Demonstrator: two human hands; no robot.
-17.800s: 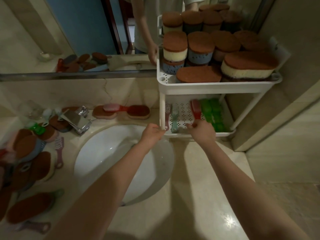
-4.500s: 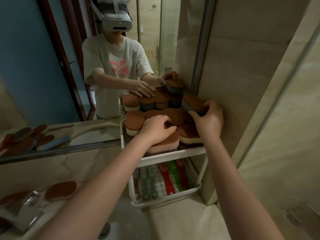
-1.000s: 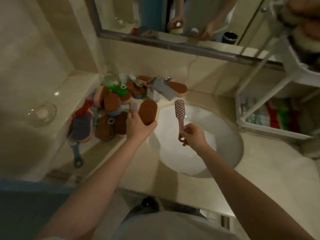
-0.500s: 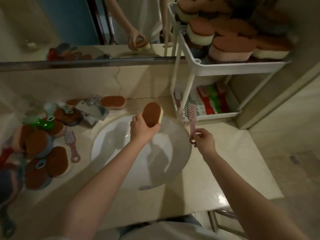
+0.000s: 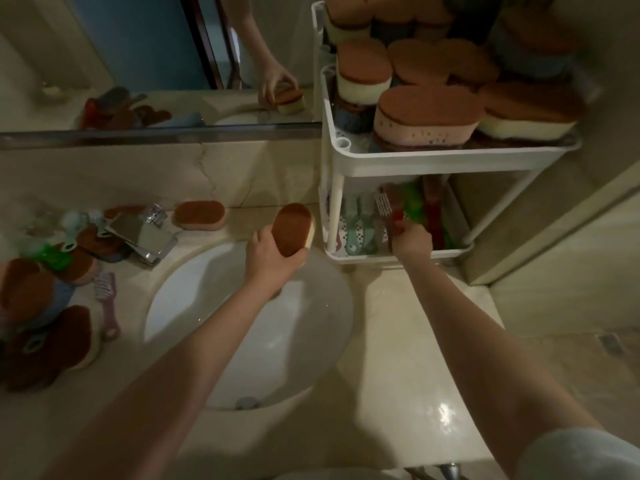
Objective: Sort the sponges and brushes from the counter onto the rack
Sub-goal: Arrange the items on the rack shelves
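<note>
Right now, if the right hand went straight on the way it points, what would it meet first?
Most likely the brushes lying on the lower shelf: the right hand, gripping a pink brush, points into that shelf. Depth is unclear, so I cannot say which brush comes first.

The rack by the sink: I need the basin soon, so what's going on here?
A person is sorting cleaning things onto the white rack. Their left hand grips a brown-topped sponge over the sink, while the right hand holds a pink brush at the lower shelf, among other brushes. The top shelf is packed with sponges. A pile of sponges and brushes waits on the counter.
</note>
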